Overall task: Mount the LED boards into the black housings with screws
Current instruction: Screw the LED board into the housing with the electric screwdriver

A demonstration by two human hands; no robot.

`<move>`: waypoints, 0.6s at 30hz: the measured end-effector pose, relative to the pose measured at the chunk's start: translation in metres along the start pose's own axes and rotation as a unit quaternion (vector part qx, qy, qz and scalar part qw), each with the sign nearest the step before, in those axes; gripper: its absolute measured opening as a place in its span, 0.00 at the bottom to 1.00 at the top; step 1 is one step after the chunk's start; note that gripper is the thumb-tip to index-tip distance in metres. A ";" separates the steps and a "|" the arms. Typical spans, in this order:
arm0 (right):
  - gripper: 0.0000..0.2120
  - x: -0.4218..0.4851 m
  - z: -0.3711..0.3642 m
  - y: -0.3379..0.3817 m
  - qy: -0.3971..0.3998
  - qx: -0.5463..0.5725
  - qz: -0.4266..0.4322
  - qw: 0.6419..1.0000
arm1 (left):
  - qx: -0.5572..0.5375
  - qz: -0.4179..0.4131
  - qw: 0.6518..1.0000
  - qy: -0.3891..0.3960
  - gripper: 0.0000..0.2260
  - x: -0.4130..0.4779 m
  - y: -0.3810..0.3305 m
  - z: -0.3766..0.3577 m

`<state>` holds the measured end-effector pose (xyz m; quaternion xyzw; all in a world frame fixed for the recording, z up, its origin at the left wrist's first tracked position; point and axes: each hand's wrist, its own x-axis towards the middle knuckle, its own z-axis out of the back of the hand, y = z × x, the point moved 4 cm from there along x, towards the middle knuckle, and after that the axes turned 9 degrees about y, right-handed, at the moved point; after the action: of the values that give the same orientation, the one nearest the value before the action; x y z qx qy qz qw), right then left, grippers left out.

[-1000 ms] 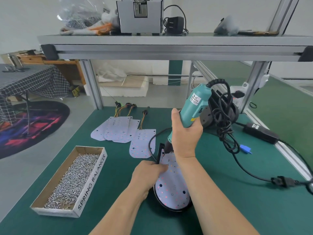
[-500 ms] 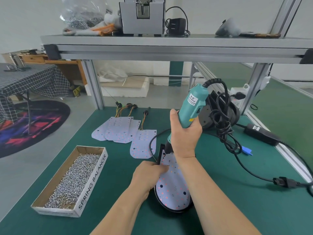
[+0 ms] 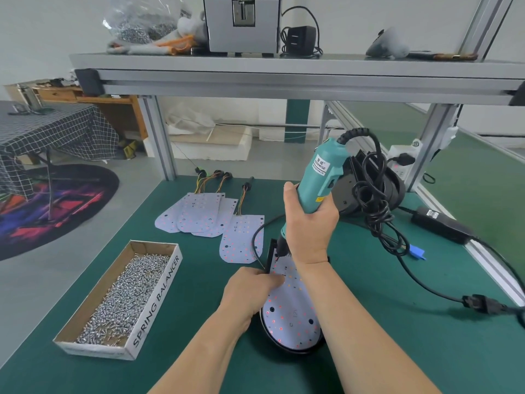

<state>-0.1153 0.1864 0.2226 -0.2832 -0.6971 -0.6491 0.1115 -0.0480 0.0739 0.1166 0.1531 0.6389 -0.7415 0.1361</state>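
A white LED board (image 3: pixel 289 311) lies inside a black housing (image 3: pixel 287 348) on the green mat in front of me. My right hand (image 3: pixel 309 226) grips a teal electric screwdriver (image 3: pixel 321 177), held upright with its bit down at the board's far left corner. My left hand (image 3: pixel 250 288) rests on the board's left edge, fingers curled at the rim of the housing; whether they pinch anything is hidden. Loose LED boards (image 3: pixel 199 214) with coloured wires lie further back, one more board (image 3: pixel 241 240) nearer.
An open cardboard box of screws (image 3: pixel 122 294) stands at the left. Black housings (image 3: pixel 366 191) are stacked at the back right, behind a tangled black cable (image 3: pixel 375 200). A power brick (image 3: pixel 440 226) and plug (image 3: pixel 483 304) lie on the right. A metal shelf (image 3: pixel 284 72) spans overhead.
Hands, screwdriver and board keep nearly the same positions. The view has shifted slightly.
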 end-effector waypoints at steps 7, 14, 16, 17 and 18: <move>0.16 0.000 -0.001 -0.003 -0.012 0.005 -0.017 1.000 | 0.000 -0.001 1.000 -0.008 0.17 0.001 0.003 0.001; 0.17 -0.005 -0.003 -0.011 0.009 0.019 -0.045 0.999 | 0.003 0.011 1.000 -0.014 0.22 0.002 0.007 0.002; 0.16 -0.009 -0.004 -0.009 0.010 0.009 -0.042 0.999 | 0.008 0.007 1.000 -0.012 0.17 0.001 0.006 0.001; 0.16 -0.010 -0.004 -0.008 0.005 0.009 -0.047 0.999 | 0.009 0.005 1.000 -0.011 0.17 0.001 0.005 0.001; 0.16 -0.010 -0.003 -0.006 -0.001 0.011 -0.052 0.999 | 0.010 0.005 1.000 -0.012 0.18 0.001 0.004 0.002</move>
<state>-0.1109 0.1809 0.2122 -0.2455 -0.7183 -0.6460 0.0799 -0.0470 0.0714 0.1130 0.1483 0.6291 -0.7490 0.1460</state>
